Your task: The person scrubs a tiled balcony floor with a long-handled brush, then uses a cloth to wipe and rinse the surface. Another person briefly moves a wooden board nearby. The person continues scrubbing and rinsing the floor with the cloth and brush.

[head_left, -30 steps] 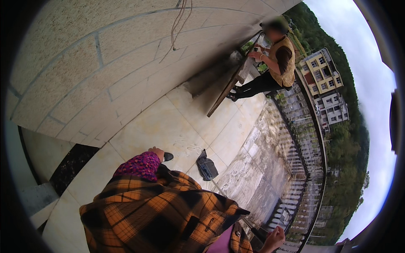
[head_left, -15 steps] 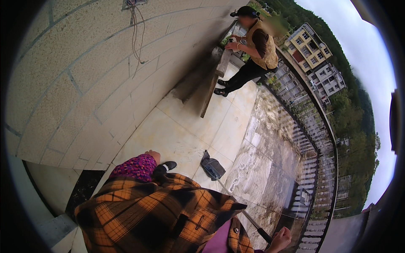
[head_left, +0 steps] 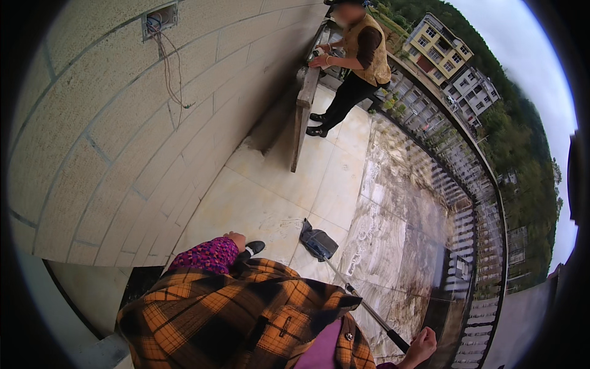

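The right hand (head_left: 421,345), at the lower right, is curled closed about the black grip of a pole (head_left: 370,310). The pole slants up and to the left, part of it behind the hem of the orange-and-black plaid coat (head_left: 227,313), and ends in a dark, crumpled-looking head (head_left: 319,242). That head lies on the pale floor tiles (head_left: 258,187), just beside a stretch of floor smeared with whitish and brown streaks (head_left: 375,243).

The left hand (head_left: 235,239) pokes out of a purple patterned sleeve (head_left: 206,254), well apart from the pole. Only its outer part shows, so whether it is open or closed cannot be told. A black shoe (head_left: 254,248) shows just beside it.

Farther off, another person (head_left: 367,52) in a yellow vest and black trousers stands at a narrow wooden surface (head_left: 302,114) near the wall (head_left: 117,117), both hands forward around a small pale object too blurred to name. Loose wires (head_left: 168,74) hang from a recessed box (head_left: 160,21) in the wall. On the right a curved balustrade (head_left: 472,212) edges the floor; beyond it stand a yellow building (head_left: 437,48), a grey one (head_left: 473,93) and trees (head_left: 522,184).
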Motion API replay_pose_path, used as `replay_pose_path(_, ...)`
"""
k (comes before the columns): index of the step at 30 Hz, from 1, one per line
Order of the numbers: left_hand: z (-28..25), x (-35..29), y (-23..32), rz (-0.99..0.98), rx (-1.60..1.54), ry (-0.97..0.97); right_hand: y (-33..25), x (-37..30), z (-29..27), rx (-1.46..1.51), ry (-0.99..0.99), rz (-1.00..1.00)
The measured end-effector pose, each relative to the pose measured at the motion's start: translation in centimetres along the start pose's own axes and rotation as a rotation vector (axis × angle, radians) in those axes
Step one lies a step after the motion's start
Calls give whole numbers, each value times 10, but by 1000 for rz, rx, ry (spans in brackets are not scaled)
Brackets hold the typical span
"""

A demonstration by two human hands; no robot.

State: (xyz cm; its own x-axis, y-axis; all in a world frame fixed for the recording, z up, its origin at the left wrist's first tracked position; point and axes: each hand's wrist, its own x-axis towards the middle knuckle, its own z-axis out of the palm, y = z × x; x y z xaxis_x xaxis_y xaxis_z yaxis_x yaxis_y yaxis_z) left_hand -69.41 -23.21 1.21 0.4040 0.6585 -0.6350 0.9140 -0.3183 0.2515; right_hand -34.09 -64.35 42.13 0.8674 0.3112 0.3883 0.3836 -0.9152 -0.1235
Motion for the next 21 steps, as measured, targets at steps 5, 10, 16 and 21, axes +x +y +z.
replay_pose_path(5,1,10,6,-10,18,12,-2,-6,-7,-14,-12,47)
replay_pose_path(10,-4,15,19,23,60,21,33,-4,11,65,12,-30)
replay_pose_path(16,-19,0,39,38,56,-55,70,0,39,234,78,-32)
replay_pose_path(21,-21,2,41,53,67,9,71,-8,39,254,92,22)
